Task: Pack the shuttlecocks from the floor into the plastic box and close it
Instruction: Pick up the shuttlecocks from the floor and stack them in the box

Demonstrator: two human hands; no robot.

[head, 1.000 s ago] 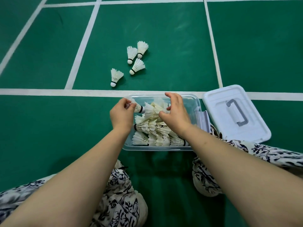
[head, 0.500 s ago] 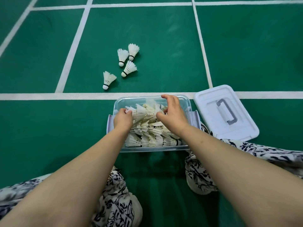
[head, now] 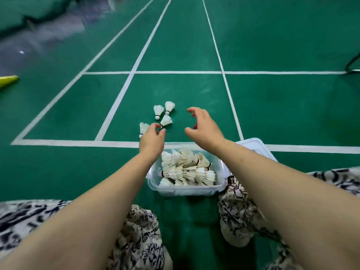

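Far left of my left hand [head: 153, 138]: a yellow thing [head: 7, 79] on the floor, cut off by the frame edge, can't tell what it is. My left hand is out past the box with fingers loosely curled, a narrow gap between thumb and forefinger, holding nothing. 4 loose shuttlecocks [head: 166, 120] lie on the green floor around its fingertips: 1 partly hidden behind the knuckles, 1 just beyond the fingertips, 2 farther out side by side. Contact with any of them: can't tell. The open plastic box [head: 187, 189] sits nearer me than both hands, between my forearms, with packed shuttlecocks [head: 187, 170] piled inside. My right hand [head: 204, 127] hovers right of the loose 4, apart from them, fingers spread wide and curved, empty. The lid [head: 257, 146] is on the floor under my right forearm, by the box's right side, mostly hidden.
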